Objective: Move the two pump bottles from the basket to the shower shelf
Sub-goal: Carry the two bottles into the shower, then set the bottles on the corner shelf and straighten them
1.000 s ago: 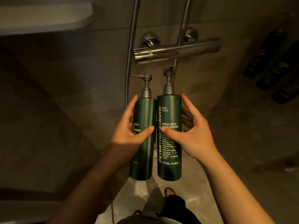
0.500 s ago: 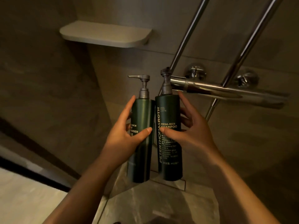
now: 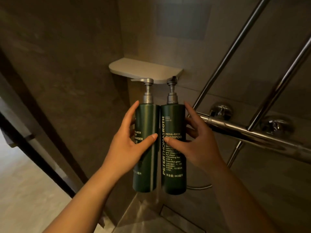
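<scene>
I observe the shower shelf, a pale slab with rounded corners, fixed in the corner where two dark tiled walls meet. From my view its visible top surface carries nothing. Its front edge is partly covered by two pump heads held in front of it. Below, the tiled floor shows pale at lower left.

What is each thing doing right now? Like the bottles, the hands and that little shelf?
Body cleanser bottle: upright, held in the air.
Shampoo bottle: upright, held, touching the other.
Left hand: wrapped around the cleanser.
Right hand: wrapped around the shampoo.
Shower shelf: bare, no bottles yet.
</scene>
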